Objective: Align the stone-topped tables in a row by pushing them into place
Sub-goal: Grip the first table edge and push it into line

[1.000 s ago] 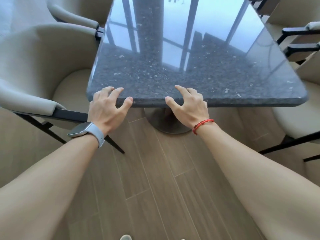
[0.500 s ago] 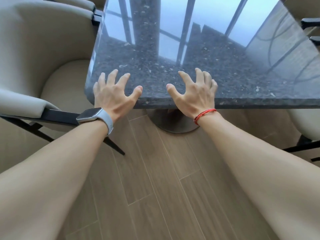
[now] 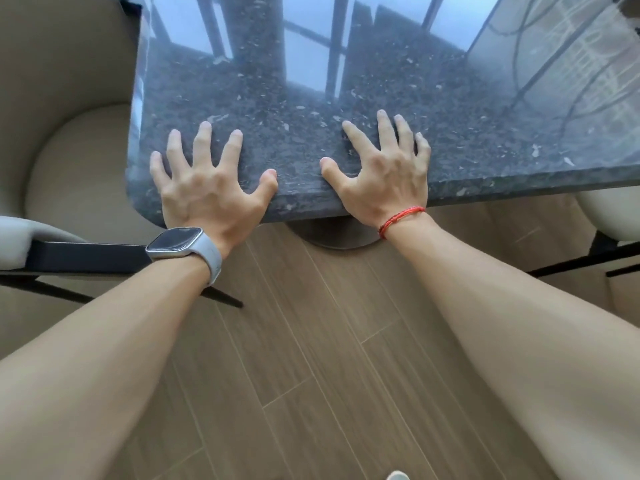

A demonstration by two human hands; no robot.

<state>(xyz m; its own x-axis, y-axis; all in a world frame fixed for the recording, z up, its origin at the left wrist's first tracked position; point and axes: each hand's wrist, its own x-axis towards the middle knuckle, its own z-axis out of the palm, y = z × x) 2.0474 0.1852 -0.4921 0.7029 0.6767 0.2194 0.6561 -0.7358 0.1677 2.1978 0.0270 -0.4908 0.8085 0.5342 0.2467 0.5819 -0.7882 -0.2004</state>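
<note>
Head view: I am pressing my left hand (image 3: pixel 207 188) and right hand (image 3: pixel 384 171), fingers splayed and gripping nothing, flat on the stone-topped table (image 3: pixel 311 81); palms risk slipping on the polish, or the armchair (image 3: pixel 69 161) left of the table blocking it.

Cream upholstered armchair (image 3: pixel 69 150) taken as landmark, at left edge. Black arm bar (image 3: pixel 86 258) runs along its near side; thin black leg (image 3: pixel 223 298) below the bar. Wood-look plank floor (image 3: pixel 311 358) lies under it and to its right. Second cream seat (image 3: pixel 609 216) sits well apart, far right. Pale shoe tip (image 3: pixel 397 475) is nearer the camera and to its right.

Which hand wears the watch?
The left hand, flat near the rounded corner of the stone table, wears the grey watch; the right hand has only a red string bracelet.
</note>
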